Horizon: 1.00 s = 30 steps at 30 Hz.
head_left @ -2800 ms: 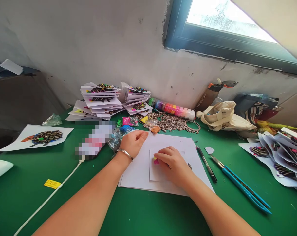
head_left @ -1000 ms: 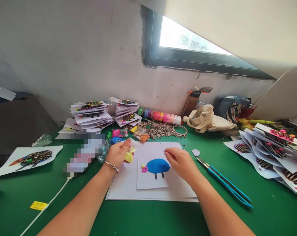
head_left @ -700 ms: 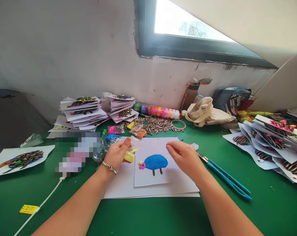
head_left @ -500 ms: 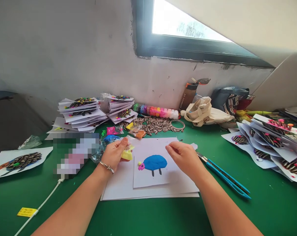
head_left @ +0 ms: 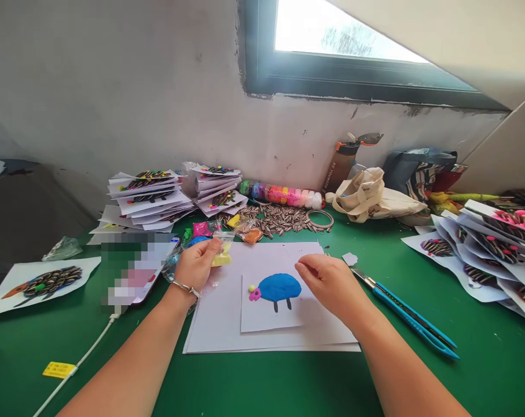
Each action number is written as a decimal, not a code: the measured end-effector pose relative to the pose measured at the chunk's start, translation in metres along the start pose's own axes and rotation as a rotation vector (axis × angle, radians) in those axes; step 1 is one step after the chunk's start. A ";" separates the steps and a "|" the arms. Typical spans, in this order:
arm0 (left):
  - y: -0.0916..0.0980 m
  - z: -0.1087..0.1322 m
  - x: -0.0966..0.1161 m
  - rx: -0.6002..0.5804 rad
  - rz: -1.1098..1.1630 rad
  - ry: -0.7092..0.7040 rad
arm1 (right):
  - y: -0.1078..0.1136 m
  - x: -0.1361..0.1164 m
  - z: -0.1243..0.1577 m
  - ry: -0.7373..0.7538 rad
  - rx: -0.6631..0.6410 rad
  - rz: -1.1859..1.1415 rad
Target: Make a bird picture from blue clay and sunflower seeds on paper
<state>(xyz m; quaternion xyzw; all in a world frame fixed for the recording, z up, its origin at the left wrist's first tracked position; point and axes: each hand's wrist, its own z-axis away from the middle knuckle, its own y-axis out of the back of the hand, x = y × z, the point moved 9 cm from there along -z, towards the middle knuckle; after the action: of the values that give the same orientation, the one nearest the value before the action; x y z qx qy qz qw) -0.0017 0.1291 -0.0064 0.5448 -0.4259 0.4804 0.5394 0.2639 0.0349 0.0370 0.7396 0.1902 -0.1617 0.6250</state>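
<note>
A small white card point(head_left: 271, 310) lies on a stack of white sheets point(head_left: 227, 336) on the green table. It carries a blue clay animal point(head_left: 279, 287) with a pink head and a tiny yellow dot. My left hand point(head_left: 197, 263), with a bracelet at the wrist, pinches a clear little bag of yellow clay point(head_left: 221, 255) just left of the card. My right hand point(head_left: 331, 281) hovers at the card's upper right, thumb and fingertips pressed together; whether they hold anything is hidden.
Sunflower seeds point(head_left: 288, 220), small clay bags point(head_left: 201, 229) and a row of coloured clay pots point(head_left: 283, 196) lie behind the sheets. Stacks of finished cards point(head_left: 153, 197) sit at back left, more cards point(head_left: 488, 249) at right. A blue utility knife point(head_left: 410, 318) lies right of the sheets. A cable point(head_left: 84, 359) runs left.
My right hand lifted off the card, which uncovered the blue clay animal. My left hand took up the yellow clay bag and has raised it slightly up and back.
</note>
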 end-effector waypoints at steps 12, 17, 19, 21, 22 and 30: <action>0.003 0.005 0.019 0.026 -0.237 -0.115 | -0.016 -0.035 0.010 0.279 -0.044 0.012; 0.002 0.007 0.022 0.022 -0.247 -0.142 | -0.041 -0.065 0.022 0.386 -0.142 0.116; 0.000 0.007 0.021 0.014 -0.242 -0.145 | -0.046 -0.070 0.025 0.402 -0.146 0.134; -0.001 0.006 0.019 0.003 -0.230 -0.143 | -0.050 -0.071 0.025 0.412 -0.149 0.146; -0.001 0.006 0.018 -0.001 -0.222 -0.140 | -0.053 -0.071 0.025 0.415 -0.154 0.152; -0.002 0.005 0.015 -0.010 -0.199 -0.158 | -0.066 -0.067 0.024 0.424 -0.203 0.165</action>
<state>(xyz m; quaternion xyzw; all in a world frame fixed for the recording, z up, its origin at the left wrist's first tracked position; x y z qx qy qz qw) 0.0036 0.1247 0.0077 0.6177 -0.4133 0.3780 0.5520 0.1729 0.0151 0.0082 0.7035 0.2714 0.0687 0.6532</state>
